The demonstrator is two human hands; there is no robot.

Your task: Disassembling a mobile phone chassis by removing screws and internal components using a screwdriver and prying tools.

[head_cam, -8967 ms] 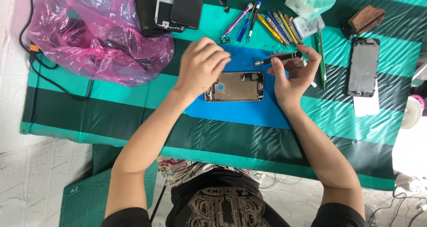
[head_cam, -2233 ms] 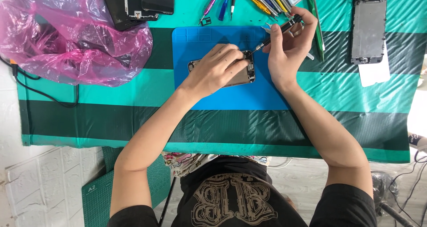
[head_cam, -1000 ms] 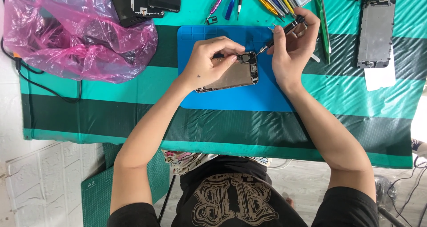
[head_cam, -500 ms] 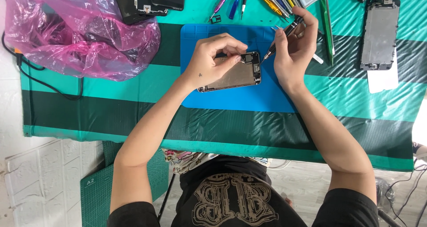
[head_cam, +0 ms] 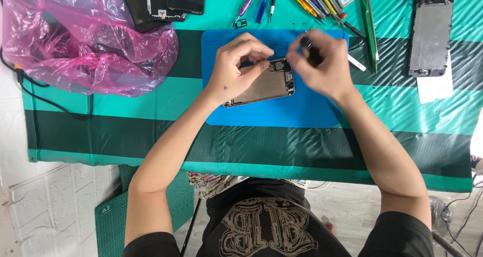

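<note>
Phone chassis [head_cam: 264, 85] lies opened on the blue mat [head_cam: 302, 111], pinned by the left hand [head_cam: 236, 65], fingers closed on its top edge. Right hand [head_cam: 319, 60], previously poised higher, has blurred downward gripping a dark screwdriver [head_cam: 305, 43], closing on the chassis.

Both bare arms reached up from the bottom of the frame toward the upper middle. The left hand [head_cam: 239, 65] was curled, its fingertips pinched together. The right hand [head_cam: 319, 60] sat just beside it, a bit blurry, fingers bent inward. The two hands were close but not touching.
</note>
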